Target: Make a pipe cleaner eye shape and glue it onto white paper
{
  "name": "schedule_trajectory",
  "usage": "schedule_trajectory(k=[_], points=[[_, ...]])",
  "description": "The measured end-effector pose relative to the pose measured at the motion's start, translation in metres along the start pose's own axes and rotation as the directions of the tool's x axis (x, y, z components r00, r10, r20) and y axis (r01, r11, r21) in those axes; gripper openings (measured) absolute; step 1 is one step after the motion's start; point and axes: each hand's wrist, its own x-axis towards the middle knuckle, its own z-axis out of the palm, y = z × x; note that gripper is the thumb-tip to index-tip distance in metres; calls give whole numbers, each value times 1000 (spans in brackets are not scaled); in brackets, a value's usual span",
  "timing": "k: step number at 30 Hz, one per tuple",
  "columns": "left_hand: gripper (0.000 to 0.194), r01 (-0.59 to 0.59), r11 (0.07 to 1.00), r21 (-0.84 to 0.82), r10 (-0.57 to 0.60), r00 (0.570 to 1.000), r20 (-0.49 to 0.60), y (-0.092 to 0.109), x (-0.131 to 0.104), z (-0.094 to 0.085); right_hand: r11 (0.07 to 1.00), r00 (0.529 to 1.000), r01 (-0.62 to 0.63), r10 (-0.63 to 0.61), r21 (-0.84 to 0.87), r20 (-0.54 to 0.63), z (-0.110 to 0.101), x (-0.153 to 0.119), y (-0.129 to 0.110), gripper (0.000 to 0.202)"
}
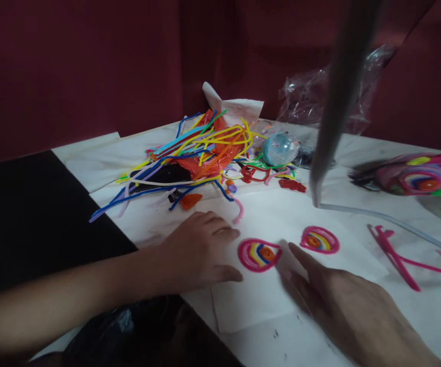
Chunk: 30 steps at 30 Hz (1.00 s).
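Note:
On a white sheet of paper (258,306) lie two coiled pipe-cleaner shapes with pink outlines and yellow, blue and orange insides: a left one (259,255) and a right one (320,240). My left hand (201,250) rests on the paper just left of the left shape, thumb and fingers apart, holding nothing. My right hand (342,295) is below and between the two shapes, its index finger stretched out near the right end of the left shape. Nothing shows in its fingers, which are apart; part of it is blurred.
Behind my hands lies a pile of colourful pipe cleaners (205,148), beside a clear ball (280,149). Pink pipe cleaners (400,260) and a colourful fish-like piece (419,176) are at the right. A grey lamp-like post (335,107) rises in front of clear plastic wrap (308,97).

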Motion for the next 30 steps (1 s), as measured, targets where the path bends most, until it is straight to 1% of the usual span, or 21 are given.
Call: schedule_trajectory(k=[2,4,6,8,10,15,18,20,26,30], points=[[45,-39,999,20,38,999,15,12,19,3,998,998,66,-66,-10,-5,-3,-1,-3,34],[35,-137,987,82,132,989,62,19,36,10,994,993,111,-112,-11,-29,-4,-4,-6,32],[34,-193,973,130,183,979,85,22,48,20,990,988,140,-140,-3,-70,-4,-6,-10,34],[35,-215,967,138,203,974,98,21,54,27,988,985,154,-153,17,-81,-3,-8,-11,35],[34,-213,970,120,201,974,103,21,55,30,987,986,157,-154,44,-60,0,-10,-11,34],[30,-210,976,57,203,972,116,24,53,30,986,987,158,-157,56,-18,3,-12,-9,31],[28,-233,972,19,230,969,92,24,52,32,986,989,146,-148,76,17,3,-13,-9,31],[26,-257,966,11,255,964,77,24,52,35,986,989,142,-144,90,18,2,-14,-9,30],[25,-319,944,84,317,948,38,22,52,40,984,989,145,-147,108,9,2,-16,-9,26],[25,-342,931,124,340,940,44,22,52,42,987,990,117,-124,106,62,4,-15,-8,26]])
